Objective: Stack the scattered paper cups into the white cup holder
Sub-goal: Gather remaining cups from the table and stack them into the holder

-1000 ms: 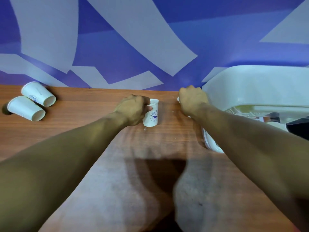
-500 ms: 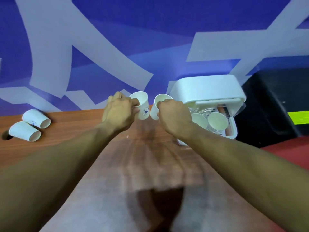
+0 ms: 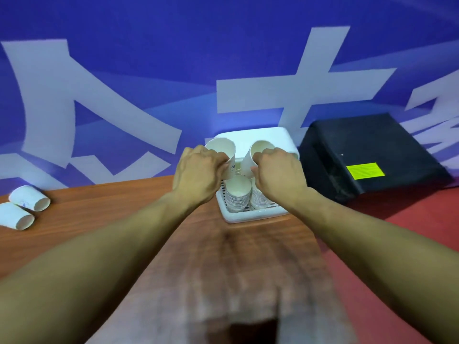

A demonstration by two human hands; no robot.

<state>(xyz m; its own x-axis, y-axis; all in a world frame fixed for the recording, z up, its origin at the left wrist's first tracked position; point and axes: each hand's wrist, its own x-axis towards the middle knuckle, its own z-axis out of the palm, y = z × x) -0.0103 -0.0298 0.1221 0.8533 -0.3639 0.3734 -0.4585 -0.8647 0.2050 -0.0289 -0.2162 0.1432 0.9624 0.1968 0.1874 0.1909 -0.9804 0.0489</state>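
My left hand [image 3: 198,175] grips a white paper cup [image 3: 222,151] with a small blue logo, held upright above the white cup holder [image 3: 250,216]. My right hand [image 3: 275,172] grips a second paper cup [image 3: 255,155], tilted a little, beside the first. Both cups hang over the holder's open tray, where two stacks of nested cups [image 3: 238,194] stand under the hands. The holder's white lid [image 3: 263,136] stands raised behind the cups. Two more paper cups [image 3: 29,201] [image 3: 16,216] lie on their sides at the table's far left.
The holder stands at the right end of a brown wooden table [image 3: 124,214]. To its right a black box [image 3: 367,155] with a yellow label rests on a red surface [image 3: 409,239]. A blue wall with large white characters runs behind.
Both hands have lifted their cups off the table and carried them right, to above the holder's tray. My view has swung right, bringing the black box into sight.
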